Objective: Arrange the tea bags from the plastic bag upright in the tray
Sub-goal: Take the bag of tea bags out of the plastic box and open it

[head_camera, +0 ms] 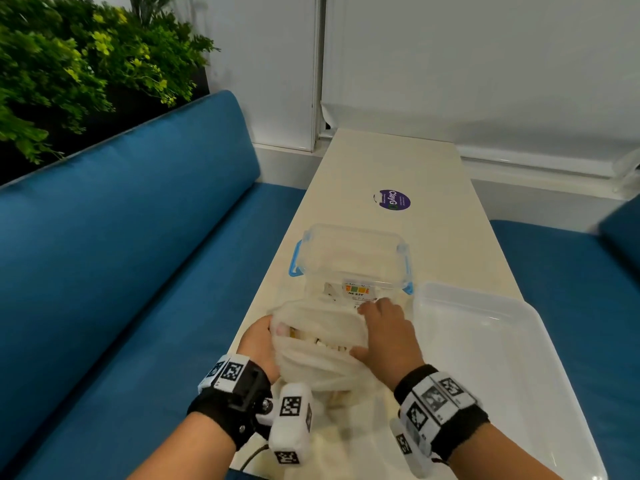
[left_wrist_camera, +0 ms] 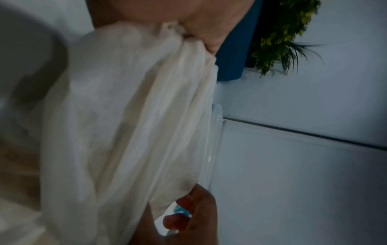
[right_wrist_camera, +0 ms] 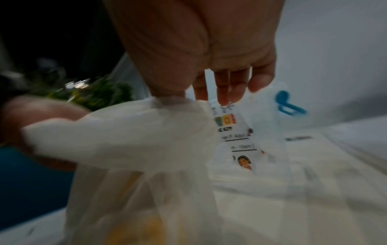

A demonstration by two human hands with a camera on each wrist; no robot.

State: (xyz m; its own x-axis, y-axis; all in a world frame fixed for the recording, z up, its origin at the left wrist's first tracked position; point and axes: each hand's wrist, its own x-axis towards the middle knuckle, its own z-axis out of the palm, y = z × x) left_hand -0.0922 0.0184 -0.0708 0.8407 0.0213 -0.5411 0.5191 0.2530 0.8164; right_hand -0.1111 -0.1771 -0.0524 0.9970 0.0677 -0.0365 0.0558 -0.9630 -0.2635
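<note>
A thin, see-through white plastic bag (head_camera: 318, 344) sits on the table close to me, its mouth pulled apart. Pale and yellowish tea bags (head_camera: 323, 342) show through the opening. My left hand (head_camera: 268, 332) grips the bag's left rim, and the left wrist view shows the film (left_wrist_camera: 125, 132) bunched and pinched in my left hand (left_wrist_camera: 194, 35). My right hand (head_camera: 375, 329) holds the right rim, with the thumb pressed into the film (right_wrist_camera: 136, 149). The white tray (head_camera: 485, 358) lies right of the bag.
A clear box with blue latches (head_camera: 349, 258) and a printed label (right_wrist_camera: 234, 132) stands just behind the bag. A purple sticker (head_camera: 394, 199) is farther along the narrow cream table (head_camera: 388, 161). Blue sofa cushions (head_camera: 138, 254) flank both sides, and plants (head_camera: 69, 64) stand at far left.
</note>
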